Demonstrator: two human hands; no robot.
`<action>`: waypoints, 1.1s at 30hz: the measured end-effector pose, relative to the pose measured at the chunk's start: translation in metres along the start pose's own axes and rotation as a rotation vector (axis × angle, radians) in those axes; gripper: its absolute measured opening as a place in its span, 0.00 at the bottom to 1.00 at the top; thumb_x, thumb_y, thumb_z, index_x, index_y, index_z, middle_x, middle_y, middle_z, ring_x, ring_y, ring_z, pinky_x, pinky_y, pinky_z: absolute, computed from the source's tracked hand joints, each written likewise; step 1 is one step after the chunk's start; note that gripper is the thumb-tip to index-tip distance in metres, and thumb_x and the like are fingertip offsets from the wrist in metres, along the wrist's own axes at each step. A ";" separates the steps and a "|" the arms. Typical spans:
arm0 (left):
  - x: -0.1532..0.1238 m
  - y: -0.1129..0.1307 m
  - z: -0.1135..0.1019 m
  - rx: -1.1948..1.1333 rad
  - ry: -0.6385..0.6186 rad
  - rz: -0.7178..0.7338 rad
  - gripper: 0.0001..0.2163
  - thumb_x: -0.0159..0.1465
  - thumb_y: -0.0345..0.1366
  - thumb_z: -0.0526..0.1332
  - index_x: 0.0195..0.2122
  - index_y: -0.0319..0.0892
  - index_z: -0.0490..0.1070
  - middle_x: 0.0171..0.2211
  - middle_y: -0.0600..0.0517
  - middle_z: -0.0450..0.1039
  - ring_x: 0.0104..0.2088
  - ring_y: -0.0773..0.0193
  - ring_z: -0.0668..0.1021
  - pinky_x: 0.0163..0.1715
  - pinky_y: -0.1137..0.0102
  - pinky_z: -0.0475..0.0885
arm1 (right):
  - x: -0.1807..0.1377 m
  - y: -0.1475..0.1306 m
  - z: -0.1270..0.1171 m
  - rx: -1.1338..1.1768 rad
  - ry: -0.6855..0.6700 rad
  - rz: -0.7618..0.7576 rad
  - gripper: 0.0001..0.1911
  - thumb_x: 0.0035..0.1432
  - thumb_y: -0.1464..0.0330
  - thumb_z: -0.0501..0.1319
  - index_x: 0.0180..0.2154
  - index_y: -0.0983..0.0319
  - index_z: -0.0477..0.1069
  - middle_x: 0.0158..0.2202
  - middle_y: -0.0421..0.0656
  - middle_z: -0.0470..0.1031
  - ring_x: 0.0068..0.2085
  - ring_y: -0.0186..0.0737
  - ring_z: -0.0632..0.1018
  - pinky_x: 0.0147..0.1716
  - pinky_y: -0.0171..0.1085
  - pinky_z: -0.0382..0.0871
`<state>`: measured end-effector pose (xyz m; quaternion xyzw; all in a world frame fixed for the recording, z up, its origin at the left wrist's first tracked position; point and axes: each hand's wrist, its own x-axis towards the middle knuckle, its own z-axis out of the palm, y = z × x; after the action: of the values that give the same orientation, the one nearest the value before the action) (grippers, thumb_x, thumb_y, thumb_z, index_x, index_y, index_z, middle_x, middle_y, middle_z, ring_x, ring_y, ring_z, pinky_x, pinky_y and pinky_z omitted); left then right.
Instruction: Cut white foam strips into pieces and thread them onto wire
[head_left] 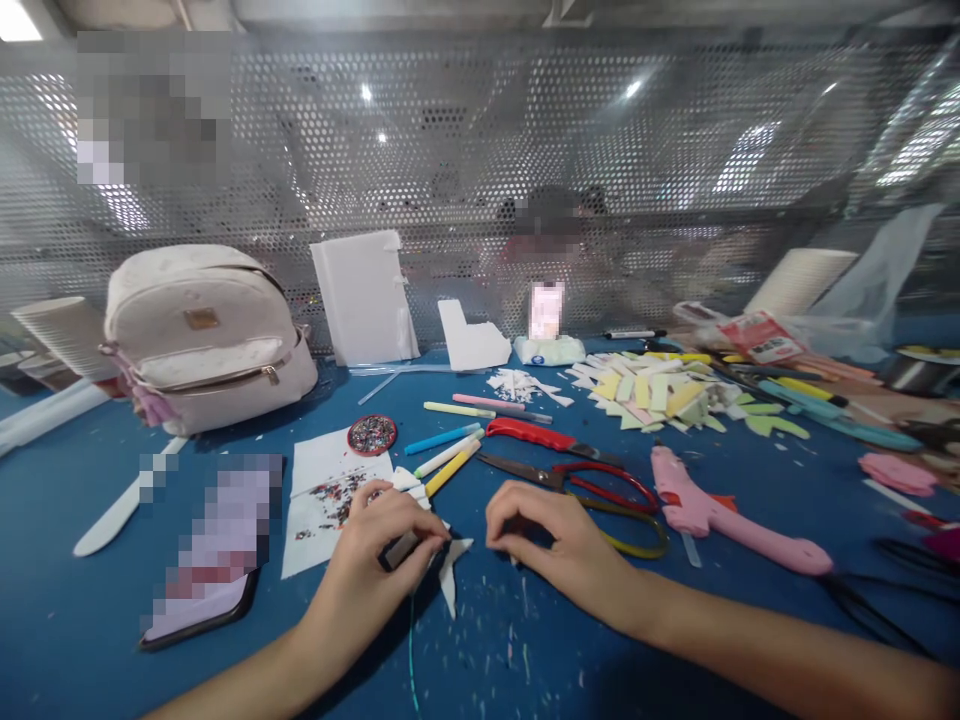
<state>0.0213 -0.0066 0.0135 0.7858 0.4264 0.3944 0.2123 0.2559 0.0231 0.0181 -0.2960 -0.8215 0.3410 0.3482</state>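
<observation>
My left hand (390,535) is closed in a pinch, thumb against fingertips, on a small white cut-out piece (450,578) with pointed ends like a tail. Much of that piece is hidden by the fingers. Below this hand a thin teal cord (412,655) runs down over the table. My right hand (555,545) hovers a little to the right, its thumb and fingertips pressed together; whatever they hold, if anything, is too small to make out. Behind the left hand lies a white sheet (304,475) with dark glitter bits, and a round red-rimmed dish (373,435) of glitter.
Beyond the hands lie felt-tip pens (442,440), a red-handled cutter (529,433) and scissors (540,472). A pink glue gun (742,525) rests at right, paper scraps (652,390) behind. A phone (217,560), a white knife (120,510) and a backpack (202,330) occupy the left.
</observation>
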 end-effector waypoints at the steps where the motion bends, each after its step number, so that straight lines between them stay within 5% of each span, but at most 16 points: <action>1: 0.000 0.001 0.000 0.013 -0.001 0.006 0.08 0.66 0.27 0.60 0.33 0.47 0.74 0.31 0.59 0.80 0.34 0.63 0.79 0.52 0.59 0.55 | 0.000 0.000 0.000 0.016 0.022 0.018 0.06 0.63 0.75 0.62 0.33 0.60 0.72 0.34 0.40 0.75 0.35 0.36 0.76 0.35 0.32 0.70; 14: -0.002 0.004 0.001 0.131 -0.025 0.079 0.08 0.67 0.28 0.59 0.34 0.47 0.74 0.31 0.57 0.80 0.34 0.62 0.79 0.52 0.58 0.58 | -0.004 -0.001 0.003 -0.008 0.017 -0.068 0.08 0.61 0.78 0.60 0.37 0.60 0.73 0.36 0.41 0.76 0.37 0.36 0.77 0.38 0.34 0.71; 26: -0.002 0.007 0.000 0.142 -0.010 0.097 0.08 0.65 0.26 0.62 0.33 0.47 0.74 0.30 0.59 0.79 0.33 0.64 0.78 0.50 0.60 0.57 | 0.002 -0.010 0.007 0.256 0.105 0.130 0.07 0.56 0.74 0.69 0.36 0.61 0.73 0.30 0.38 0.78 0.32 0.35 0.79 0.36 0.33 0.74; 33: -0.005 0.014 0.005 0.086 0.039 0.087 0.09 0.63 0.25 0.62 0.31 0.47 0.75 0.28 0.59 0.79 0.32 0.64 0.77 0.49 0.60 0.58 | -0.005 -0.013 0.010 0.168 0.201 -0.088 0.11 0.54 0.75 0.71 0.36 0.59 0.72 0.30 0.38 0.78 0.33 0.36 0.77 0.35 0.35 0.70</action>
<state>0.0306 -0.0184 0.0181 0.8042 0.4124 0.3998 0.1529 0.2476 0.0085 0.0205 -0.2620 -0.7632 0.3617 0.4669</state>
